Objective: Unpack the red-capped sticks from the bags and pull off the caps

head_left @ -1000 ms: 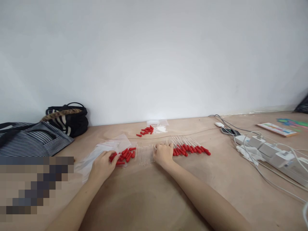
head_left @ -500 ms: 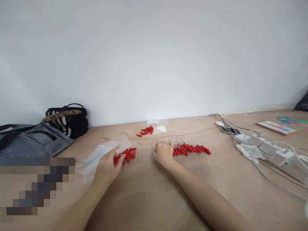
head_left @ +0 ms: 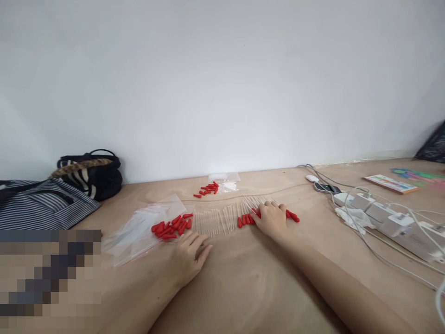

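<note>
My left hand (head_left: pixel 190 254) rests palm down on the table, fingers apart, just in front of a pile of loose red caps (head_left: pixel 172 226). Clear thin tubes (head_left: pixel 213 221) lie side by side in a row in the middle. My right hand (head_left: pixel 273 219) lies over the row of red-capped tubes (head_left: pixel 292 215), fingers spread flat on them. Clear zip bags (head_left: pixel 139 229) with red seal lines lie to the left of the cap pile.
A second small pile of red caps (head_left: pixel 207 189) and a small clear bag (head_left: pixel 224 177) lie near the wall. Striped bags (head_left: pixel 66 195) sit at the left. Power strips, adapters and cables (head_left: pixel 385 215) crowd the right. A colourful booklet (head_left: pixel 391 183) lies far right.
My left hand has left the red cap pile and drawn back toward me, onto the bare table. My right hand has slid right from the clear tubes onto the capped tubes.
</note>
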Action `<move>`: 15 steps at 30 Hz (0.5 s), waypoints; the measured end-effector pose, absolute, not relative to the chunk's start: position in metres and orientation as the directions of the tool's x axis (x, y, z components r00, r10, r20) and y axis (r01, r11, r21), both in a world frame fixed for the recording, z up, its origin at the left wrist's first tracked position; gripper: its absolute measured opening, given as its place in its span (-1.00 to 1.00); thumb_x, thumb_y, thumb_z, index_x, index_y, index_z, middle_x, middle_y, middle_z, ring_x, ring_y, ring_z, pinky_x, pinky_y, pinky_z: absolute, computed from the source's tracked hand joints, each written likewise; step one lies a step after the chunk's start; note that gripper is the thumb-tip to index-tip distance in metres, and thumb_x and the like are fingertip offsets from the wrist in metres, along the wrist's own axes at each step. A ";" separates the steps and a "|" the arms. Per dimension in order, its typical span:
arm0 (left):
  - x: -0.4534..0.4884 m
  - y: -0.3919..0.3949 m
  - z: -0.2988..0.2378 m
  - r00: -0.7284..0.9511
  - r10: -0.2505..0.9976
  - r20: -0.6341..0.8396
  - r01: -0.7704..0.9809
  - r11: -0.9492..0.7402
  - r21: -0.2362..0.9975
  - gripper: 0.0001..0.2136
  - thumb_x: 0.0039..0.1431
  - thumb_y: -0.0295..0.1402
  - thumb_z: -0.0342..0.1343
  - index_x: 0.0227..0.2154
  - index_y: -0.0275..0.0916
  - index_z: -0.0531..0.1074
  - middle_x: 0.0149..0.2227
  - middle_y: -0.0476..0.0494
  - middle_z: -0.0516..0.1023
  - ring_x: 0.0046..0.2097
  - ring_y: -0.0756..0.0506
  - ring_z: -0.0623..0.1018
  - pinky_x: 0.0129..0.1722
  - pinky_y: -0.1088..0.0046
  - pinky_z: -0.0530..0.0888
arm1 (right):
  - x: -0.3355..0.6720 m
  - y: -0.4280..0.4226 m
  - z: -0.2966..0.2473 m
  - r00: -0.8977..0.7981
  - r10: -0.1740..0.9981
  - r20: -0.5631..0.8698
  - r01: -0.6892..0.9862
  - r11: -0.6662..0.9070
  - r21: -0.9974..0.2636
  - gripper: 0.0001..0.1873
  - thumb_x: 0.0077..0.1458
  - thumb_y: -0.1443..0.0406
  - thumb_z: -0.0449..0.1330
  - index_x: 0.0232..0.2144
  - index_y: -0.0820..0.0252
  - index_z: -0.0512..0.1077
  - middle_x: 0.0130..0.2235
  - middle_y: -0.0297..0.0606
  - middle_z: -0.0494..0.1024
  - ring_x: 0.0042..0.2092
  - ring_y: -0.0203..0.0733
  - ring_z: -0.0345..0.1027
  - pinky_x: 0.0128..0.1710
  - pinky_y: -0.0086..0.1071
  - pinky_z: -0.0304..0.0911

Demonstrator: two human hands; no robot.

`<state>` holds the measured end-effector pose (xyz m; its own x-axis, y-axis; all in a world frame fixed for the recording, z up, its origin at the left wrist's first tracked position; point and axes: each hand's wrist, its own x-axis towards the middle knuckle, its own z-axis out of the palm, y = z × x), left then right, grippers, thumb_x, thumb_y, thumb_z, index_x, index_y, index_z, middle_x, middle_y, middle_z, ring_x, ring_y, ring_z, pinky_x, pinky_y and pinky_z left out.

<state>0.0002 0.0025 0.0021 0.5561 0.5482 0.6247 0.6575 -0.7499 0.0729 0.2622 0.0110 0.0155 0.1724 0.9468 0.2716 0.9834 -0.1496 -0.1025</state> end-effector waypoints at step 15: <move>0.001 0.002 0.003 0.599 0.503 0.622 0.601 -0.796 0.065 -0.84 0.16 -0.41 -0.06 -0.42 -0.24 0.42 -0.51 -0.06 0.45 -0.41 -0.05 0.41 -0.37 0.41 0.32 | 0.257 0.035 0.042 0.183 0.983 0.022 0.904 -0.159 -0.396 -0.80 0.08 0.30 0.00 -0.37 0.23 0.41 -0.35 -0.14 0.51 -0.24 -0.13 0.36 -0.15 -0.23 0.08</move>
